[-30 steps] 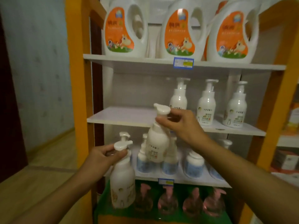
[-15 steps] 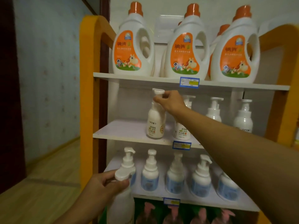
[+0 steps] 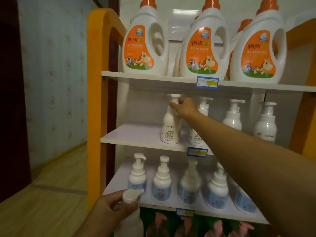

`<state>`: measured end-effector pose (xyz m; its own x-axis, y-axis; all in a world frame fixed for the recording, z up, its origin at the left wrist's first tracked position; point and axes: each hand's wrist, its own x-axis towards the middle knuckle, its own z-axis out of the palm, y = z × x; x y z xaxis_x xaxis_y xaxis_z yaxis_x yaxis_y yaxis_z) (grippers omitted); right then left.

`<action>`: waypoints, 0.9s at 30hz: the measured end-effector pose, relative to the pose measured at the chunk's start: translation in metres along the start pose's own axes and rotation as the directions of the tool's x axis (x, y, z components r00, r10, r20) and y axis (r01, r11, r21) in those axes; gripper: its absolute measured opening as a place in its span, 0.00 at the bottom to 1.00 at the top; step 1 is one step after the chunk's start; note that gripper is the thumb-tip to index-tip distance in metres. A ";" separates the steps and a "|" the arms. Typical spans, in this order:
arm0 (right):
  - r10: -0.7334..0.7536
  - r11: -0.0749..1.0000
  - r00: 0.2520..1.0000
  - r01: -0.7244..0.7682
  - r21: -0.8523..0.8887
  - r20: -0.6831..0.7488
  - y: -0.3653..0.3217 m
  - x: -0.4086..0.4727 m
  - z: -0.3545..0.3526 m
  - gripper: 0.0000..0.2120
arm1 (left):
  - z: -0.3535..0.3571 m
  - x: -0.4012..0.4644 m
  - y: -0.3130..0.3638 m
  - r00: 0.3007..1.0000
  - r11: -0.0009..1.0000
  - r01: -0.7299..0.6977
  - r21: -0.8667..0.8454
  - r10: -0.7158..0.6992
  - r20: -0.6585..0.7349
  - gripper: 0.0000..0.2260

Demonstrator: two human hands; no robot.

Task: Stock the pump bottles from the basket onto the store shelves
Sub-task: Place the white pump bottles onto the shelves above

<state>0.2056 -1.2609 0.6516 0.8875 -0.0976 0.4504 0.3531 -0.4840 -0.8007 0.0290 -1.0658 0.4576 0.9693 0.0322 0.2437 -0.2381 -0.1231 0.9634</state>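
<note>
Top shelf (image 3: 153, 77): jugs (image 3: 203, 47) in a row | middle shelf (image 3: 133, 135): our right hand (image 3: 185, 108) on the leftmost pump bottle (image 3: 171, 127) — three more to its right | lower shelf (image 3: 119, 178): five bottles (image 3: 161, 183) abreast | before it, our left hand (image 3: 111, 209) holds a second bottle (image 3: 131, 218).

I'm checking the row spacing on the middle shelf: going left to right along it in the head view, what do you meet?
Bare shelf board → pump bottle under the right hand → right hand on its pump → second bottle, partly behind the arm → third bottle → fourth bottle.
</note>
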 end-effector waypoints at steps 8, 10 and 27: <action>0.056 0.997 0.994 -0.050 -0.062 0.090 0.044 -0.022 0.007 0.40 | 0.015 0.005 0.002 0.999 0.994 0.036 0.101 -0.036 0.003 0.15; 0.056 0.991 0.997 -0.050 -0.125 0.044 0.057 -0.024 0.013 0.37 | 0.016 0.006 -0.002 1.000 0.990 0.017 0.139 -0.017 0.001 0.16; -0.035 0.997 0.996 0.041 -0.067 0.079 0.068 -0.026 0.027 0.33 | 0.010 0.005 -0.012 0.999 0.990 -0.019 0.143 0.013 0.037 0.15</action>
<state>0.2147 -1.2676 0.5744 0.8952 -0.0113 0.4456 0.3683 -0.5445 -0.7536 0.0370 -1.0736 0.4457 0.9676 -0.0062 0.2523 -0.2450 -0.2638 0.9329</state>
